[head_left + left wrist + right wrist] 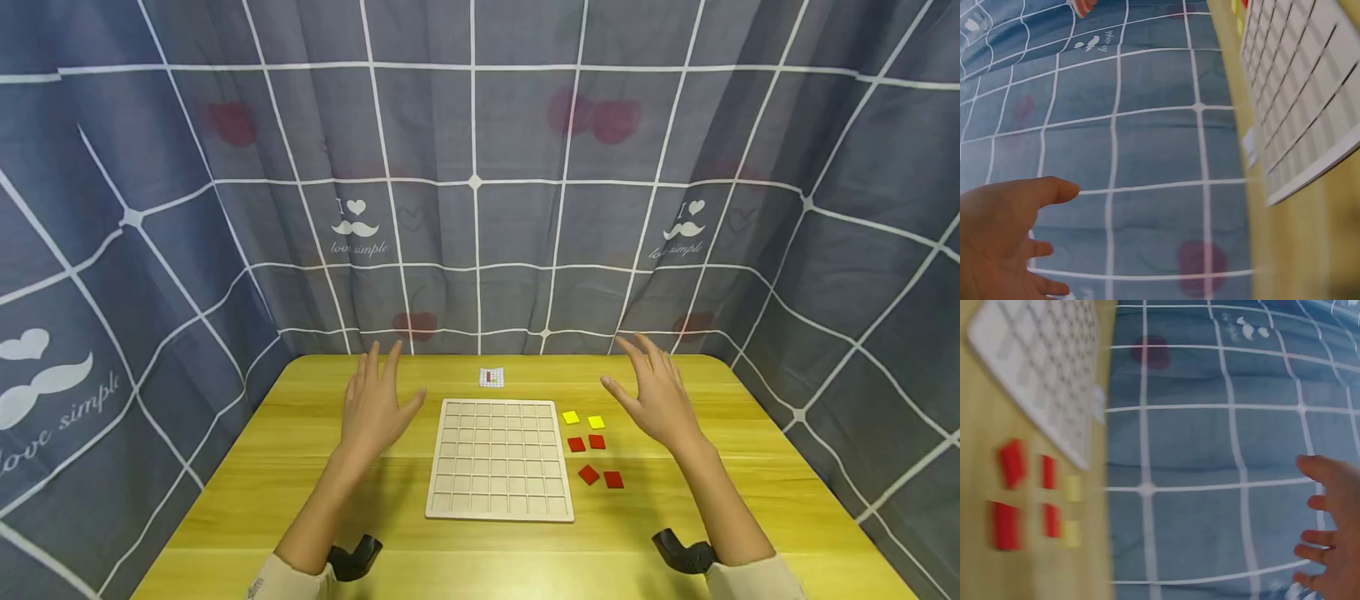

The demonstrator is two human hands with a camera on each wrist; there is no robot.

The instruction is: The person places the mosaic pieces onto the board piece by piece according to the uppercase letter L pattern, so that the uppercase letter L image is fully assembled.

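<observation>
A pale square grid board [498, 460] lies on the wooden table between my two hands. Raised over the table to its left is my left hand [375, 410], fingers extended and thumb apart, holding nothing. My right hand [660, 402] hovers to the right of the board, also with extended fingers and nothing in it. Between the board and that hand lie two yellow square tiles [571, 417] and several red square tiles [588, 474], flat on the table. In the right wrist view the red tiles [1005, 525] look blurred.
A small printed grid card [492, 377] lies behind the board, near the far edge of the yellow wooden table [300, 467]. Blue curtains [517, 225] with white lines enclose the table at the back and both sides. A dark strap device [356, 558] sits at each wrist.
</observation>
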